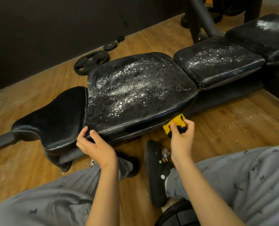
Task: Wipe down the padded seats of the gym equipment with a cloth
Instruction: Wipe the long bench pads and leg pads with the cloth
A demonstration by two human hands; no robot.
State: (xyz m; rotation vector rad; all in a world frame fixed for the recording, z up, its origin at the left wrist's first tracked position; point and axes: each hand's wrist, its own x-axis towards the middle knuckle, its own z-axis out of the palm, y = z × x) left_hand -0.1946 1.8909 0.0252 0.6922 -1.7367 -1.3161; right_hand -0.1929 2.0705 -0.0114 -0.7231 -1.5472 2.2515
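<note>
The speckled black padded seat is gripped by the left hand. A yellow cloth, clenched by the right hand, is probably needed on top next.

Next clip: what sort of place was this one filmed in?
Probably a gym or home workout room: a black padded bench in several sections, weight plates lying on the wooden floor, and a dark metal frame behind the bench.

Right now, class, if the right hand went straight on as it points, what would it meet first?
Probably the near side of the big speckled pad: the yellow cloth in the right hand leads and looks almost against it, though depth is unclear.
</note>
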